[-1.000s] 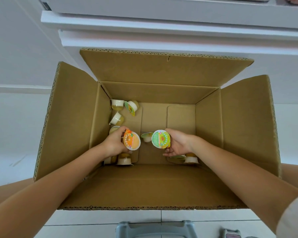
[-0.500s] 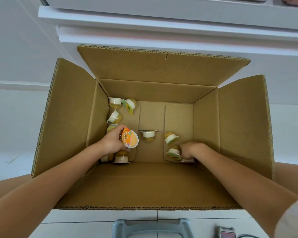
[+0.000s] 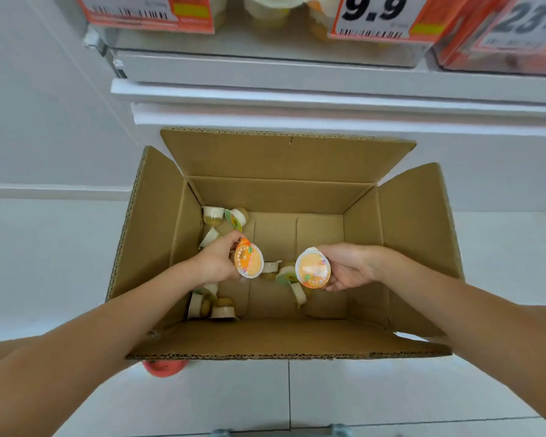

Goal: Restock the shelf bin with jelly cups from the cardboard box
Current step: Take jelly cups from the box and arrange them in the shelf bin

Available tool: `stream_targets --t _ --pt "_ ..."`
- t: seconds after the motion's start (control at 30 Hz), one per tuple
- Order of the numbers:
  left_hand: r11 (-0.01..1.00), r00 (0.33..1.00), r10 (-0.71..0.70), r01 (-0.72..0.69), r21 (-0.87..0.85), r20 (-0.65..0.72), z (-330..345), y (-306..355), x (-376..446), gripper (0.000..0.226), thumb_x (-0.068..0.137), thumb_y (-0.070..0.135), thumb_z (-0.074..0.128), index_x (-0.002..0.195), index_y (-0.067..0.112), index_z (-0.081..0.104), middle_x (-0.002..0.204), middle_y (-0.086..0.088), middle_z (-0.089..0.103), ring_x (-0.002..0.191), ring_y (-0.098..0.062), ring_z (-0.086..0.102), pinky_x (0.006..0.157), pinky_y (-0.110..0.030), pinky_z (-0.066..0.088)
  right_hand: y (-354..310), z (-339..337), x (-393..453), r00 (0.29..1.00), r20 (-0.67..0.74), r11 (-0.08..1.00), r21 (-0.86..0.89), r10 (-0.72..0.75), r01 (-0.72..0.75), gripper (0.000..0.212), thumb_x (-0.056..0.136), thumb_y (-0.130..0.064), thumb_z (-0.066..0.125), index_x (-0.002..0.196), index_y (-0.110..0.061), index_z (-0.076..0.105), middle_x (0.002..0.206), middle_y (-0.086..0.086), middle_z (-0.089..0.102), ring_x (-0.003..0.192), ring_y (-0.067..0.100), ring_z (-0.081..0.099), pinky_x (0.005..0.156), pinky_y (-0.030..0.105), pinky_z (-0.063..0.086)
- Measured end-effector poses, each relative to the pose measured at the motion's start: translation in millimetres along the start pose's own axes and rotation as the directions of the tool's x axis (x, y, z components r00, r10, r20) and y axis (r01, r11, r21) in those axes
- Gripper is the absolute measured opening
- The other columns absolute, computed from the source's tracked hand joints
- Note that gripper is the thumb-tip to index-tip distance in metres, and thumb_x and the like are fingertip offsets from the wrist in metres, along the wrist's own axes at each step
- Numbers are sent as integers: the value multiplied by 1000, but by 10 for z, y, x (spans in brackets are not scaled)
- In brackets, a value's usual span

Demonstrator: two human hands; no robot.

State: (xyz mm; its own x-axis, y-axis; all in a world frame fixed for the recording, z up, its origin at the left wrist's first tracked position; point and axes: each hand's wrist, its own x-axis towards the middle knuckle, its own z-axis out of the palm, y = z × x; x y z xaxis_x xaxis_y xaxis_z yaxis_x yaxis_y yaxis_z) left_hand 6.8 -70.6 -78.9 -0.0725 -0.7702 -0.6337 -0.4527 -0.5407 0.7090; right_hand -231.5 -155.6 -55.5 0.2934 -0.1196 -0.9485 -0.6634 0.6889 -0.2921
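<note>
- Fingers of my left hand (image 3: 216,263) are curled around a jelly cup (image 3: 248,259) with an orange lid, and the lid faces up toward me.
- Fingers of my right hand (image 3: 349,266) hold a second cup (image 3: 313,268), also with an orange lid, from its right side; the thumb lies over the top edge.
- Both cups are inside the open box (image 3: 284,159), above its floor, and a gap stays between the two lids.
- Loose cups (image 3: 212,305) lie on the box floor: some in the far left corner, some along the left wall near my left wrist, and a few in the middle under the gap between my hands.
- The right part of the floor is bare cardboard, so on that side there is open room.
- All four flaps are folded outward. My left forearm passes over the near flap beside the left wall, and my right forearm crosses the near right corner.
- The bin (image 3: 265,42) is on the shelf above the far flap. It is clear, and pale cups show through its front between two price tags (image 3: 372,17).
- A white shelf edge (image 3: 328,93) stands out between the box and the bin.
- The box sits on a white tile floor (image 3: 391,389), with something pink (image 3: 164,369) under its near left edge.
</note>
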Motion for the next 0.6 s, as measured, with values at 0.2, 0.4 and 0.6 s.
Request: stream_targets --t 0.2,0.4,0.6 --pt "983 982 179 -181 30 64 -439 1054 -546 50 70 10 82 109 13 51 107 0 66 98 -15 62 87 -29 51 -655 244 -1009 762 -152 775 -192 -630 602 33 98 -41 45 115 -14 49 105 13 60 87 22 61 76 31 59" --pt "688 967 249 -143 -711 47 -667 2043 -1287 34 76 33 58 103 13 57 84 -3 60 65 -10 56 52 -17 44 -986 557 -2051 304 -132 332 -370 -943 868 11 95 -20 56 104 -22 52 89 1 56 72 16 55 68 31 55" --pt "546 932 363 -213 -810 0 -614 2390 -1551 37 76 34 69 103 11 59 87 -9 61 69 -15 56 56 -21 50 -941 621 -2314 85 -153 153 -514 -985 844 19 95 -23 55 114 -25 57 81 -13 57 61 -3 52 58 13 39"
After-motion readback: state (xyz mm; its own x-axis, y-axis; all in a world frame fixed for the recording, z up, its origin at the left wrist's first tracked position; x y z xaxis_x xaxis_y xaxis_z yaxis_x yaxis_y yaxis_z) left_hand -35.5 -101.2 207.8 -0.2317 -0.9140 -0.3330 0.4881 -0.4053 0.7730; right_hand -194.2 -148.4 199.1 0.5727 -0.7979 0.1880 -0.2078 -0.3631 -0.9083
